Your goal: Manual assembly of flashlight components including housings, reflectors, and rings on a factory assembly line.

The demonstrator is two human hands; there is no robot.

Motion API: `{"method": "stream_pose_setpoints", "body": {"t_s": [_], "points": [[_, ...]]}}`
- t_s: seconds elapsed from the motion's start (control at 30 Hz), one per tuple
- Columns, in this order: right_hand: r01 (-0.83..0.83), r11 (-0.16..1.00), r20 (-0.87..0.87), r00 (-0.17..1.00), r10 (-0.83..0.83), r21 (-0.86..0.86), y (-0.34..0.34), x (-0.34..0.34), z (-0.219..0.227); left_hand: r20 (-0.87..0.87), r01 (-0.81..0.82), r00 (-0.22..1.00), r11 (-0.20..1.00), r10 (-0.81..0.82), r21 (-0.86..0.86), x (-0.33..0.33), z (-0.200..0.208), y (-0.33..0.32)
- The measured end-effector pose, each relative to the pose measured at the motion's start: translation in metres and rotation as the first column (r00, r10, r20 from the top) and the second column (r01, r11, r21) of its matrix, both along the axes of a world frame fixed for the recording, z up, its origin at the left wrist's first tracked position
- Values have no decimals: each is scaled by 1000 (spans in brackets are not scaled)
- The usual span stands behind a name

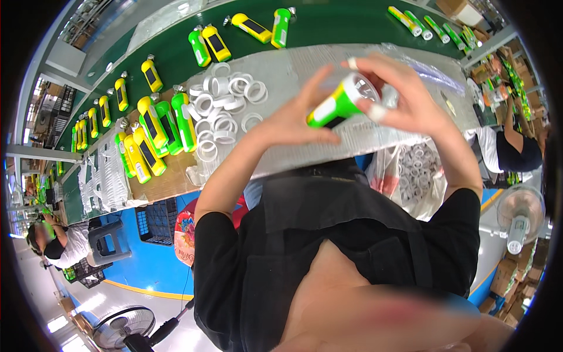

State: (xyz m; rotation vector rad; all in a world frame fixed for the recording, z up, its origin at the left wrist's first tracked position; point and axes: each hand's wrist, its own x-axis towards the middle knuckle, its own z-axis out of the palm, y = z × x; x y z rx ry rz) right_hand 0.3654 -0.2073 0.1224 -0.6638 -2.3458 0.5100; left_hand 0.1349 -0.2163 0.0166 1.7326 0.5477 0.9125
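A yellow and green flashlight (pixel 334 107) with a dark panel and a white ring around its clear head is held up over the near part of the bench. My right hand (pixel 410 97) is closed around the head end, its thumb on the side and white tape on some fingertips. At the tail end, my left hand (pixel 290 120) has its fingers and thumb stretched apart on either side of the flashlight. Those fingers are slightly blurred, and whether they touch the body I cannot tell. To the left of the left hand lies a pile of white rings (pixel 226 100).
Several yellow and green flashlights (pixel 155 132) lie left of the rings; more line the green belt (pixel 328 26) behind. Clear plastic (pixel 434 76) lies at right. A bag of rings (pixel 416 176) hangs below the bench edge. Other people (pixel 519 149) work at the far sides.
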Motion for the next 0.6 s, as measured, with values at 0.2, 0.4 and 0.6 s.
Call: {"method": "stream_pose_setpoints", "body": {"t_s": [0.2,0.4,0.6], "points": [[235,931,37,966,-255,278,52,1,-45,-166,-172,946,864,279,473,11,-4,41],[602,797,-116,796,-594,51,216,-4,-129,-425,-230,642,688,639,688,4,-31,206],[921,389,102,390,-915,-36,340,68,-157,-699,-219,127,707,704,672,-10,-50,279]]}}
